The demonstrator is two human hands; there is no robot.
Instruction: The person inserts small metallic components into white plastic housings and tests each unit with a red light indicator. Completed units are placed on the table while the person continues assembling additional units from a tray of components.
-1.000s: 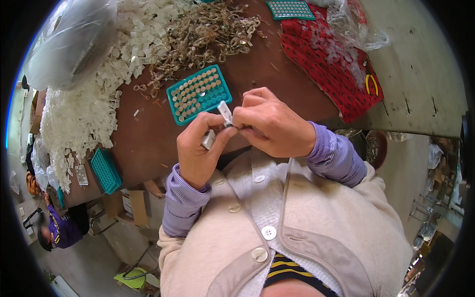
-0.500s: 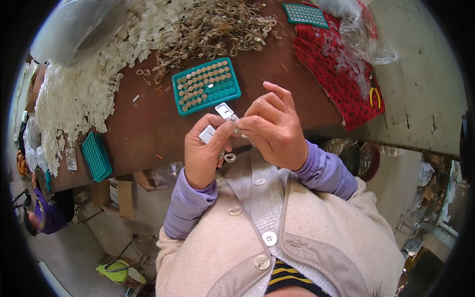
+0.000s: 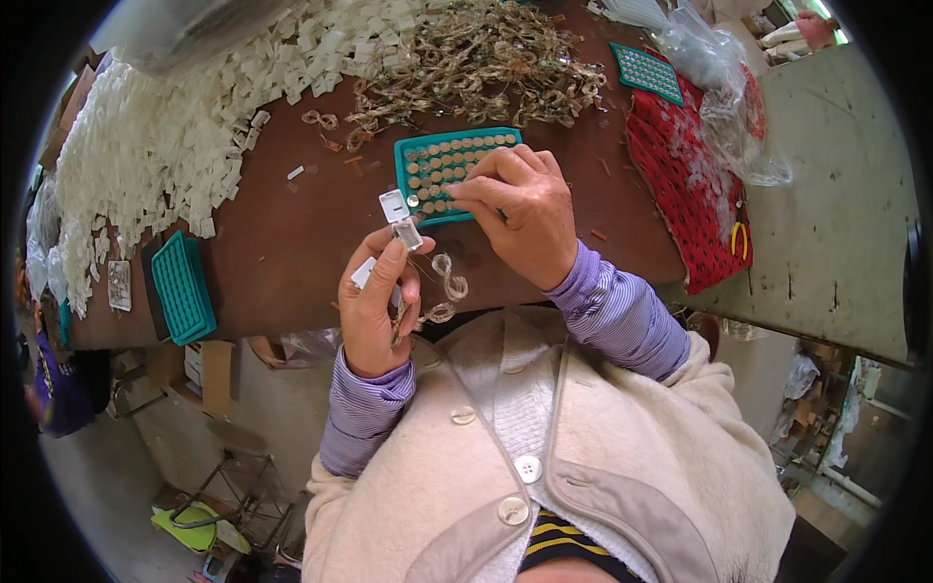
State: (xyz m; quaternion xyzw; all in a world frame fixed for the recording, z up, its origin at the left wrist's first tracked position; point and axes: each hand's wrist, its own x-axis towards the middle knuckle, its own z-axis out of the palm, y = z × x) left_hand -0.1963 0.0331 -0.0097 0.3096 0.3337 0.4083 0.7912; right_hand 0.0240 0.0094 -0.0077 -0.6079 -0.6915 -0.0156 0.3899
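My left hand (image 3: pixel 377 306) is closed on a small white plastic case (image 3: pixel 408 234) whose lid (image 3: pixel 394 206) stands open. A second white piece (image 3: pixel 363 273) is tucked between the fingers of that hand. Thin coiled wire (image 3: pixel 448 282) hangs beside it. Over a teal tray (image 3: pixel 400 155) my right hand (image 3: pixel 525 209) reaches with thumb and fingertips pinched together; what is in the pinch, if anything, is hidden. Rows of small round discs (image 3: pixel 436 163), like button cells, sit in the tray, and the hand covers part of them.
A large heap of white plastic pieces (image 3: pixel 146 155) spreads on the left, with tangled coiled wires (image 3: pixel 476 68) at the back. An upright teal tray (image 3: pixel 183 287) stands front left. On the right, a red cloth (image 3: pixel 671 185) carries yellow-handled pliers (image 3: pixel 739 241) and another tray (image 3: pixel 646 73).
My right hand has left the white case and moved to the tray of discs. My left hand has shifted slightly left, the case now open in it and the wire coils hanging out.
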